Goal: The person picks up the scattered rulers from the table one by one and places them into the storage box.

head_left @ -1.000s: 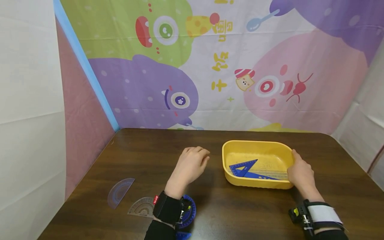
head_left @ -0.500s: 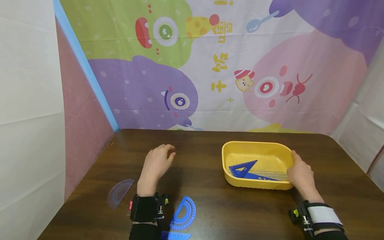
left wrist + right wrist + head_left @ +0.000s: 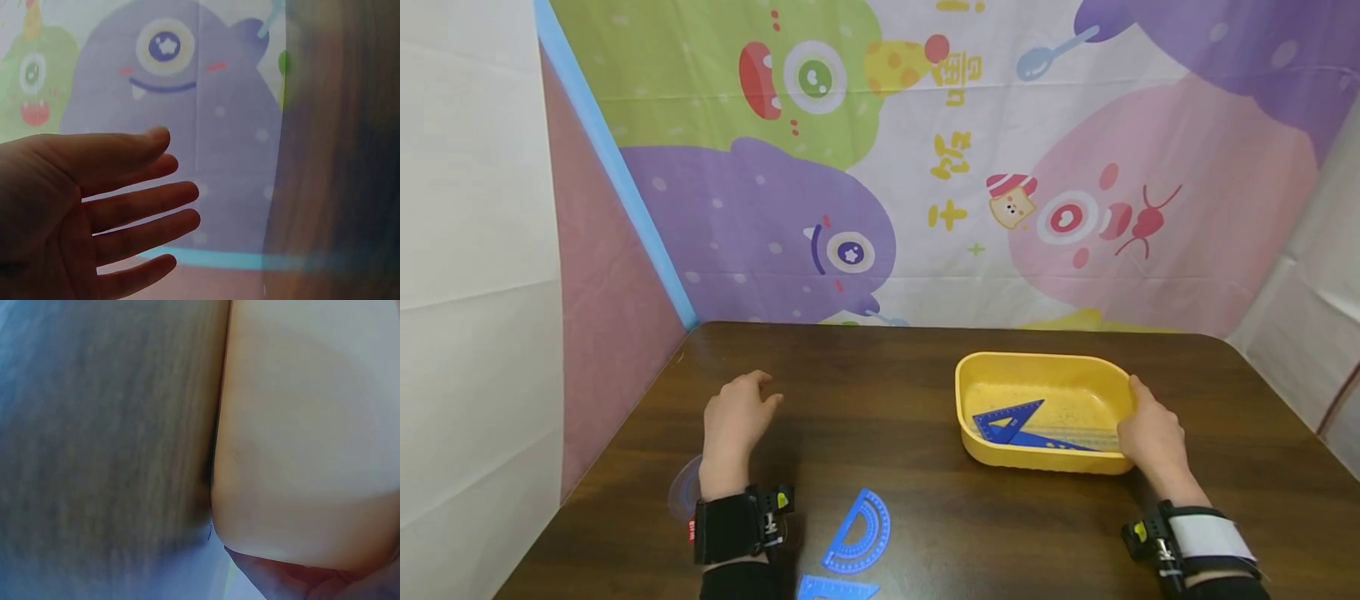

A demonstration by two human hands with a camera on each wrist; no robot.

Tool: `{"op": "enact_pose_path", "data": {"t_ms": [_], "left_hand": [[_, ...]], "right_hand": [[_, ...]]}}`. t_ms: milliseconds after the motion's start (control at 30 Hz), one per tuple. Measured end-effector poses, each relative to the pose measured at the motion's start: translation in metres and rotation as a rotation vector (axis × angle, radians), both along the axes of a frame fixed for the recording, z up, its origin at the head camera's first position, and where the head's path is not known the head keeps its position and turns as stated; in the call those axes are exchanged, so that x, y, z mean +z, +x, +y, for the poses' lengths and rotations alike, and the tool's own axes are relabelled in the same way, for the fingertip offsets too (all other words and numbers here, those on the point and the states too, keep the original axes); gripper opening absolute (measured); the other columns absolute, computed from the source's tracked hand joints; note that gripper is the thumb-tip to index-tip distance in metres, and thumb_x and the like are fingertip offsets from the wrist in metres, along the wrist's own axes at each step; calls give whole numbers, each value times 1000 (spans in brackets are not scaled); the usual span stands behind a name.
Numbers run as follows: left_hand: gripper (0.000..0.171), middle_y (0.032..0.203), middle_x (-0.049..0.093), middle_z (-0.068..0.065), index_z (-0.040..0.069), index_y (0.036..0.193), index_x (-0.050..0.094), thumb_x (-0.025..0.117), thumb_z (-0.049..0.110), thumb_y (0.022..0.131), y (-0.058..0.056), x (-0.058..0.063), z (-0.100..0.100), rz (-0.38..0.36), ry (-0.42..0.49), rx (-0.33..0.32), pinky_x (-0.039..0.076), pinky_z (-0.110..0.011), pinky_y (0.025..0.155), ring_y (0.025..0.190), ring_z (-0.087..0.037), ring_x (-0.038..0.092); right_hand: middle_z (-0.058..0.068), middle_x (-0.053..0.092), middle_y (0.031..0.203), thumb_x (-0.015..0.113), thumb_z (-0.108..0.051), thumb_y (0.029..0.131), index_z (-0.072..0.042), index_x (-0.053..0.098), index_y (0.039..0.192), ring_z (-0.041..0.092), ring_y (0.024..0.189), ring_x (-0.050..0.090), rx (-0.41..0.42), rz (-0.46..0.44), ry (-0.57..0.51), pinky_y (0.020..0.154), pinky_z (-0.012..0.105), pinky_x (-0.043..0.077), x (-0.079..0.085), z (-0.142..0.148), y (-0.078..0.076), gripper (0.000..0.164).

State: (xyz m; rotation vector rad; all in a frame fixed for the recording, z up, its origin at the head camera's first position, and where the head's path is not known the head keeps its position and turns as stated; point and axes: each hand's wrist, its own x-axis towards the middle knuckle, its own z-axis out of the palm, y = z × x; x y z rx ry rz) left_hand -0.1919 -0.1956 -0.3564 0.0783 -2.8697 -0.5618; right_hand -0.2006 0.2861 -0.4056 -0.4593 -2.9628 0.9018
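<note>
My left hand (image 3: 735, 421) hangs over the left part of the table, fingers loosely extended and holding nothing; the left wrist view shows the palm and spread fingers (image 3: 150, 232). Just under that wrist, a clear protractor (image 3: 683, 492) is partly covered by the arm. To its right lie a blue protractor (image 3: 882, 535) and a blue set square (image 3: 831, 587) cut off by the frame's bottom. My right hand (image 3: 1152, 433) grips the right end of a yellow plastic basin (image 3: 1037, 459), whose wall (image 3: 306, 437) fills much of the right wrist view. Inside are a blue triangular set square (image 3: 1024, 412) and another blue piece (image 3: 1051, 442).
A clear ruler (image 3: 1093, 435) also lies in the basin. The dark wooden table (image 3: 970, 533) ends at the back against a cartoon-printed cloth (image 3: 955, 275). A white cloth (image 3: 475, 292) hangs along the left side, another (image 3: 1330, 283) along the right.
My left hand has moved left across the table, from near the basin to above the clear protractor, uncovering the blue protractor and hiding a second clear one. The right hand and basin have stayed put.
</note>
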Motion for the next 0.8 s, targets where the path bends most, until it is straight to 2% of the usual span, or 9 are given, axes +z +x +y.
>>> {"op": "enact_pose_path", "data": {"t_ms": [167, 400, 667, 800], "left_hand": [[40, 115, 60, -20, 0, 118, 57, 60, 23, 85, 5, -2, -13, -33, 28, 33, 45, -51, 75, 97, -39, 58], [53, 128, 46, -28, 0, 129, 45, 60, 25, 85, 15, -11, -36, -165, 84, 46, 41, -57, 81, 109, -47, 48], [61, 130, 36, -34, 0, 134, 38, 61, 26, 84, 21, -20, -58, -274, 106, 58, 35, -64, 83, 112, -55, 38], [62, 131, 33, -35, 2, 135, 37, 63, 23, 83, 24, -23, -63, -299, 105, 90, 33, -66, 83, 113, -56, 35]], "right_hand": [[38, 25, 134, 40, 4, 84, 2, 3, 144, 44, 91, 40, 3, 3, 2, 84, 57, 39, 0, 0, 0, 70], [38, 24, 135, 41, 4, 85, 1, 3, 144, 44, 91, 40, -2, 1, 2, 85, 57, 39, -1, 0, 1, 70], [37, 24, 136, 41, 3, 85, 0, 2, 144, 45, 95, 39, -6, 2, -3, 89, 59, 36, -2, 0, 0, 70], [36, 23, 137, 41, 3, 85, 0, 2, 144, 45, 95, 38, -11, 0, -5, 90, 59, 36, -2, 0, 0, 71]]}}
